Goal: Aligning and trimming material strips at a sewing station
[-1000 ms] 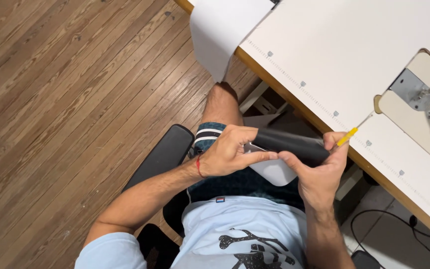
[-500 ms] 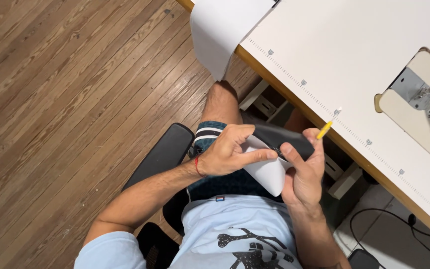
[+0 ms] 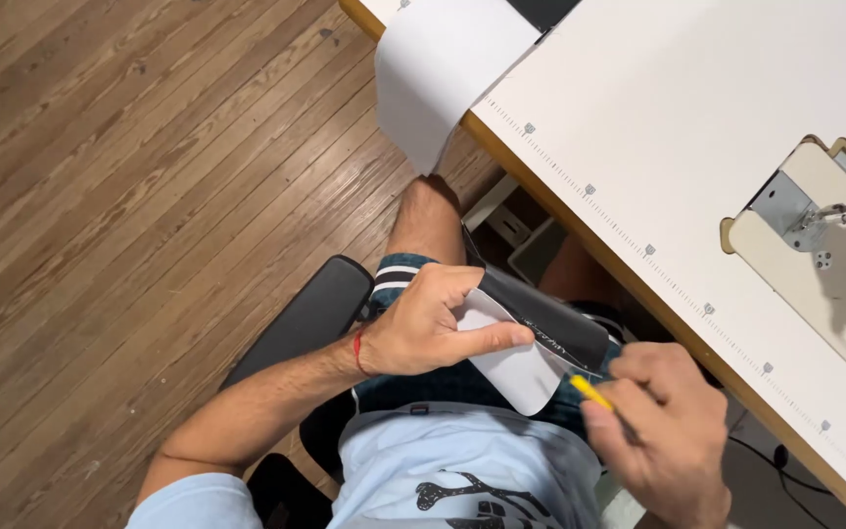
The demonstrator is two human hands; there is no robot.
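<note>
While the person is sitting at the white table (image 3: 697, 127), the left hand (image 3: 423, 328) is pinching a folded piece (image 3: 526, 343) of black and white material over the lap, thumb lying along its white side. The right hand (image 3: 663, 431) is closing around a yellow tool (image 3: 591, 392), its tip touching the piece's edge. A sewing machine (image 3: 824, 245) is sitting on the table, and white fabric (image 3: 443, 73) is hanging off its corner.

Bright, even indoor light — soft shadows, slight motion blur.
</note>
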